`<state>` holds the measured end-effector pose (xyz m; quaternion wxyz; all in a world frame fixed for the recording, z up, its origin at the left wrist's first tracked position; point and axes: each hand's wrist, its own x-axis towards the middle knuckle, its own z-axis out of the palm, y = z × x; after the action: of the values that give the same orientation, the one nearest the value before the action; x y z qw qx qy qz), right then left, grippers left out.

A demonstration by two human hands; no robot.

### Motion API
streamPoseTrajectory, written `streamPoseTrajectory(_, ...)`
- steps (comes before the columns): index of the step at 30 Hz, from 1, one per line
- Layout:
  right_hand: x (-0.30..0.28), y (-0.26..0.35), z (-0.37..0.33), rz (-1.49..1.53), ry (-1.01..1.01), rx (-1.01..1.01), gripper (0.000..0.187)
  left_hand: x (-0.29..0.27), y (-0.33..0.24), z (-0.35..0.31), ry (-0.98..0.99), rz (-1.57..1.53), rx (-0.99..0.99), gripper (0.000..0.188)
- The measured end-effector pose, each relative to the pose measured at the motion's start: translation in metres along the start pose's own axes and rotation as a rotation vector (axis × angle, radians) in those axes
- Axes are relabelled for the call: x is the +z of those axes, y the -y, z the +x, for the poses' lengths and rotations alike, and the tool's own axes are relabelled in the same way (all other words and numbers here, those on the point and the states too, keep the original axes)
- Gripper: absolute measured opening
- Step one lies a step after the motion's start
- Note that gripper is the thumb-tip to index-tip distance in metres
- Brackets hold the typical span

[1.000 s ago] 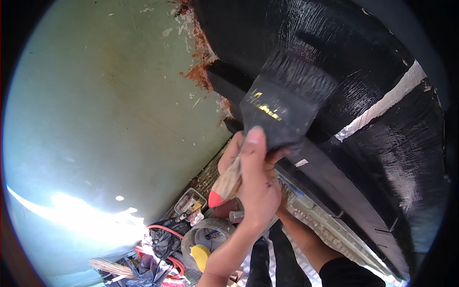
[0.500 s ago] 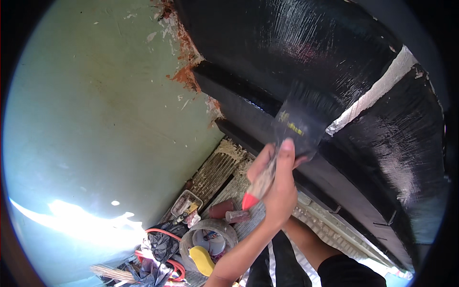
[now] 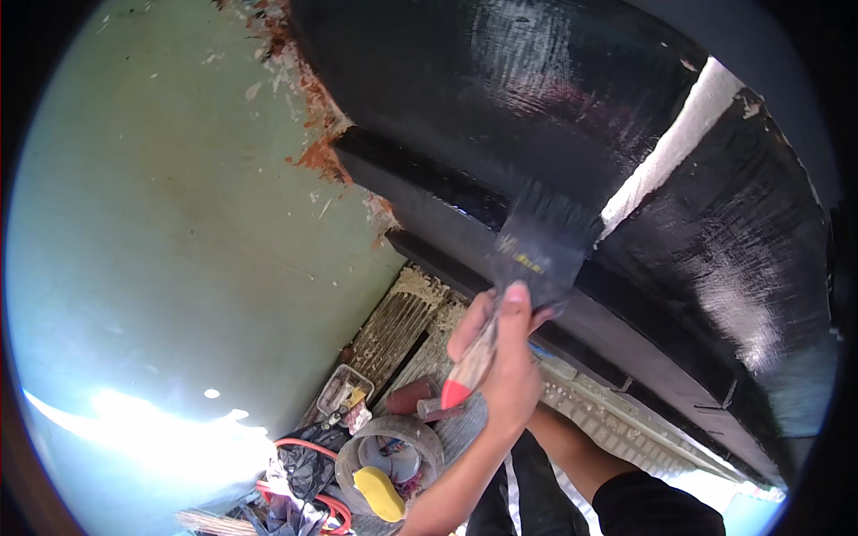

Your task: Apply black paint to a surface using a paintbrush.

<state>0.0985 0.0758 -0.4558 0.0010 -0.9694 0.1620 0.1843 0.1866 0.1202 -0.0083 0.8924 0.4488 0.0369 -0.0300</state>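
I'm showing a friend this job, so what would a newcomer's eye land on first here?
Probably the wide paintbrush, gripped in the left hand near the centre, its wooden handle ending in red. Next, the pale strip cutting between glossy black panels at upper right, and the dazzling patch of light on the green wall at lower left.

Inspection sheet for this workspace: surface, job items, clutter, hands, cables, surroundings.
Surface: streaky, glossy black panel, crossed by a rough whitish strip.
Job items: wide, flat black brush with red-tipped wooden handle, blurred; bristle contact unclear.
Clutter: round grey tub, yellow oblong object at its rim, crumpled black plastic bag.
Hands: left hand closed around the brush handle; right hand hidden behind the left arm.
Cables: coiled red-orange line, hose or cable unclear.
Surroundings: pale green wall, flaking beside the panel.
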Motion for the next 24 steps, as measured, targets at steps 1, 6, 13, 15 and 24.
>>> streamPoseTrajectory(1,0.001,0.01,-0.001,-0.037,-0.011,-0.001,0.079,-0.007,-0.002,-0.005,-0.077,0.064,-0.006,0.019)
streamPoseTrajectory(6,0.011,-0.001,-0.001,-0.298,-0.069,0.073,0.067,0.009,-0.03,-0.016,0.033,-0.227,0.173,0.02)
streamPoseTrajectory(13,0.012,0.017,0.006,-0.622,-0.16,0.132,0.052,-0.018,0.021,-0.018,-0.074,0.244,-0.018,0.023)
streamPoseTrajectory(15,0.019,0.028,-0.002,-0.658,-0.173,0.114,0.051,-0.016,0.01,-0.025,-0.129,0.264,0.007,0.022)
streamPoseTrajectory(24,0.042,-0.016,0.002,0.039,-0.005,-0.033,0.08,0.04,-0.029,0.021,0.188,-0.272,0.129,0.02)
